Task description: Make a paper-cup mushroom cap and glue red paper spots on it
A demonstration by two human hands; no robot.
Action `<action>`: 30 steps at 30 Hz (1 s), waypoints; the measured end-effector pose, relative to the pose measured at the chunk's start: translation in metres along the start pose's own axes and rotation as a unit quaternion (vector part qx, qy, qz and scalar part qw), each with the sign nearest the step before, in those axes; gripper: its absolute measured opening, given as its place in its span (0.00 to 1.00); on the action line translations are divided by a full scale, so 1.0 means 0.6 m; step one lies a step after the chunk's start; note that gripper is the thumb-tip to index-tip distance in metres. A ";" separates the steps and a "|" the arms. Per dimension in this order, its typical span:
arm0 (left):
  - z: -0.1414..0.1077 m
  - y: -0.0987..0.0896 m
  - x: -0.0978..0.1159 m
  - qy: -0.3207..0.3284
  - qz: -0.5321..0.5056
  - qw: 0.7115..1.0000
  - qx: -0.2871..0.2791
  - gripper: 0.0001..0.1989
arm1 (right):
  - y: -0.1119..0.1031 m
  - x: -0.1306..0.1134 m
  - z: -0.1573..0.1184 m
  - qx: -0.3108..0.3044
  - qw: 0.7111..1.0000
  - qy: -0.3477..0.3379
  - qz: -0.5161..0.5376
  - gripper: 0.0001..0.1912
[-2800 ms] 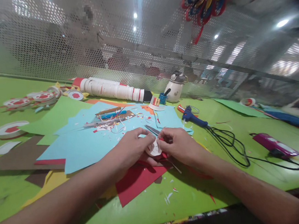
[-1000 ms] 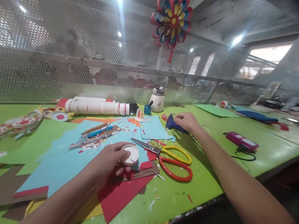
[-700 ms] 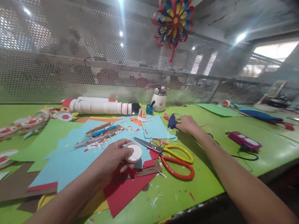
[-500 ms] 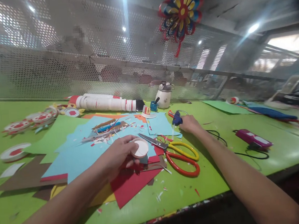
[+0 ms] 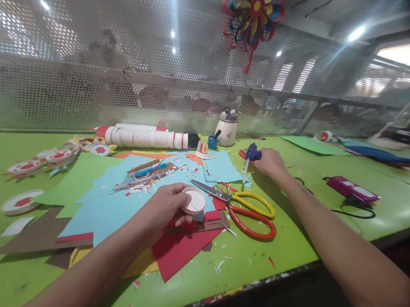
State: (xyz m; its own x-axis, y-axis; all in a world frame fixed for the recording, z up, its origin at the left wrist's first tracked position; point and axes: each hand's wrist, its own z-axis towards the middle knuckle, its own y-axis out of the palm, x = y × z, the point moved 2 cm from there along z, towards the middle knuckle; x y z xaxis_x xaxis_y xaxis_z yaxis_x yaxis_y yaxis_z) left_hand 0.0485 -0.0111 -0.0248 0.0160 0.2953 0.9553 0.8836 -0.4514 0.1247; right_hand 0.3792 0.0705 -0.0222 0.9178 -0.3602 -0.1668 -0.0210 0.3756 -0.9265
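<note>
My left hand [image 5: 171, 206] is closed around a small, shallow white paper disc with a raised rim [image 5: 195, 200], thumb on its upper face. It hovers over blue and red sheets. Farther out to the right, my right hand [image 5: 271, 161] grips a dark blue glue gun [image 5: 253, 152], with a pale glue stick [image 5: 246, 170] jutting from it towards me. Fingers of that hand are partly hidden. Between the hands lie large scissors [image 5: 226, 198] with one yellow and one red handle, blades slightly apart.
Blue sheets [image 5: 99, 206], a red sheet [image 5: 184, 249] and scraps cover the left. Behind stand nested white paper cups [image 5: 143, 137], a bottle [image 5: 226, 128] and a small blue pot [image 5: 213, 142]. A purple box [image 5: 351, 189] with a black cord sits right; a paper flower [image 5: 257, 7] hangs above.
My right hand has shifted right with the glue gun, and the glue stick now shows more fully. My left hand keeps the paper disc, now tilted slightly differently. The view has shifted a little.
</note>
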 end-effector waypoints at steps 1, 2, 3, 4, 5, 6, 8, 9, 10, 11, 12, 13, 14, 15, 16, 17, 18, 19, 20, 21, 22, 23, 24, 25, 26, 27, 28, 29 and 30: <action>0.000 -0.001 0.000 -0.006 0.003 1.000 0.005 0.08 | -0.007 -0.001 0.000 0.010 1.000 0.006 0.027 0.19; 0.001 -0.002 -0.001 -0.004 0.005 1.000 0.008 0.08 | -0.014 -0.003 -0.001 0.022 0.998 0.013 0.059 0.18; 0.002 -0.004 -0.002 0.003 0.006 1.000 0.009 0.07 | -0.023 -0.005 -0.003 0.033 0.995 0.018 0.094 0.16; 0.003 -0.005 -0.003 0.013 0.007 1.000 0.007 0.07 | -0.031 -0.009 -0.005 0.042 0.990 0.018 0.132 0.16; 0.004 -0.006 -0.004 0.023 0.010 1.000 0.005 0.08 | -0.040 -0.014 -0.009 0.049 0.984 0.015 0.172 0.16; 0.006 -0.008 -0.004 0.033 0.017 0.999 0.005 0.08 | -0.050 -0.020 -0.014 0.054 0.976 0.008 0.211 0.18; 0.008 -0.010 -0.004 0.047 0.036 0.998 0.017 0.10 | -0.072 -0.034 -0.032 0.056 0.957 -0.020 0.283 0.21; 0.008 -0.011 -0.003 0.052 0.044 0.997 0.027 0.10 | -0.083 -0.042 -0.044 0.048 0.948 -0.038 0.312 0.22; 0.009 -0.012 -0.002 0.056 0.049 0.997 0.037 0.11 | -0.095 -0.050 -0.058 0.033 0.935 -0.063 0.348 0.22; 0.010 -0.013 -0.002 0.056 0.051 0.996 0.047 0.12 | -0.106 -0.060 -0.074 -0.013 0.896 -0.108 0.430 0.22; 0.012 -0.014 -0.002 0.051 0.050 0.996 0.056 0.13 | -0.116 -0.071 -0.091 -0.082 0.860 -0.152 0.479 0.21; 0.014 -0.015 -0.003 0.045 0.049 0.996 0.064 0.14 | -0.126 -0.081 -0.109 -0.139 0.841 -0.187 0.489 0.21; 0.016 -0.016 -0.004 0.040 0.049 0.995 0.071 0.15 | -0.135 -0.091 -0.126 -0.193 0.837 -0.219 0.462 0.20; 0.019 -0.018 -0.006 0.035 0.053 0.995 0.077 0.15 | -0.144 -0.098 -0.140 -0.215 0.848 -0.238 0.423 0.19; 0.021 -0.019 -0.008 0.031 0.057 0.995 0.079 0.15 | -0.151 -0.106 -0.152 -0.239 0.852 -0.263 0.384 0.19; 0.023 -0.021 -0.010 0.027 0.061 0.995 0.079 0.15 | -0.156 -0.112 -0.162 -0.262 0.845 -0.297 0.359 0.19; 0.024 -0.021 -0.012 0.025 0.065 0.995 0.077 0.15 | -0.160 -0.117 -0.169 -0.273 0.846 -0.313 0.334 0.19; 0.025 -0.022 -0.013 0.022 0.067 0.995 0.076 0.14 | -0.161 -0.119 -0.174 -0.282 0.847 -0.328 0.310 0.20; 0.025 -0.021 -0.014 0.019 0.067 0.995 0.077 0.14 | -0.161 -0.120 -0.176 -0.287 0.849 -0.336 0.288 0.20; 0.024 -0.021 -0.015 0.017 0.067 0.995 0.078 0.13 | -0.159 -0.120 -0.177 -0.289 0.854 -0.340 0.269 0.21; 0.024 -0.019 -0.015 0.016 0.066 0.995 0.078 0.13 | -0.156 -0.119 -0.178 -0.291 0.857 -0.342 0.253 0.21; 0.023 -0.018 -0.014 0.017 0.066 0.995 0.079 0.12 | -0.153 -0.117 -0.178 -0.292 0.858 -0.345 0.243 0.21; 0.022 -0.016 -0.013 0.019 0.066 0.995 0.077 0.12 | -0.149 -0.115 -0.179 -0.294 0.858 -0.347 0.237 0.20; 0.021 -0.014 -0.012 0.020 0.066 0.995 0.074 0.11 | -0.146 -0.114 -0.179 -0.294 0.859 -0.349 0.232 0.20; 0.020 -0.012 -0.011 0.021 0.065 0.995 0.073 0.11 | -0.143 -0.113 -0.180 -0.293 0.860 -0.351 0.226 0.19; 0.020 -0.010 -0.010 0.024 0.064 0.995 0.073 0.11 | -0.141 -0.113 -0.181 -0.290 0.863 -0.352 0.219 0.19; 0.019 -0.009 -0.010 0.027 0.065 0.995 0.073 0.11 | -0.140 -0.113 -0.182 -0.288 0.865 -0.353 0.212 0.18; 0.019 -0.008 -0.009 0.028 0.067 0.995 0.073 0.11 | -0.139 -0.115 -0.183 -0.287 0.866 -0.353 0.207 0.18; 0.019 -0.008 -0.009 0.031 0.071 0.994 0.074 0.11 | -0.138 -0.117 -0.185 -0.287 0.866 -0.353 0.205 0.18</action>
State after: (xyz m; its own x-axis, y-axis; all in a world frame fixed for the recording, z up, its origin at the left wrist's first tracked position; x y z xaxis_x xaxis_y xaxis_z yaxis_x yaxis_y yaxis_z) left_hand 0.0495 -0.0011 -0.0334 0.1203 0.1836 0.9756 0.9337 -0.3549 -0.0483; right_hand 0.2728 -0.0300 0.0288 0.7959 0.3914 -0.4620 -0.4105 -0.2122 -0.8868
